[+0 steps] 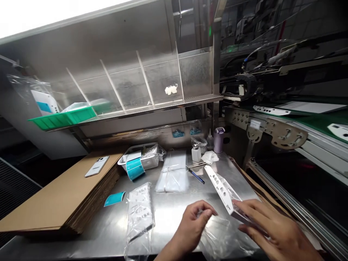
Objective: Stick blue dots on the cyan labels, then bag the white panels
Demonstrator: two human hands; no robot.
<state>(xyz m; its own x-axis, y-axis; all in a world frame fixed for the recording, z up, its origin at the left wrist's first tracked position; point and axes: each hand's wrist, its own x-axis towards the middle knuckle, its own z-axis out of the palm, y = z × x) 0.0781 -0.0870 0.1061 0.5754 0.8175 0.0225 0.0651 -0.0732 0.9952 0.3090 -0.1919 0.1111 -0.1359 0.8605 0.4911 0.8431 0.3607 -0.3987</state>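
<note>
My right hand grips one end of a white plastic panel with a row of cutouts along its edge. The panel is tilted above the bench, its far end pointing away from me. My left hand has its fingers pinched together on a thin clear plastic bag, which hangs and spreads below both hands. To the left, a bagged set of white plastic panels lies on the metal bench. Beyond my hands lies a bound stack of clear bags.
Stacked cardboard sheets carry a phone at left. Blue labels and a white bin stand nearby. A pen, a white bottle and a purple cup are behind. A green conveyor runs at right.
</note>
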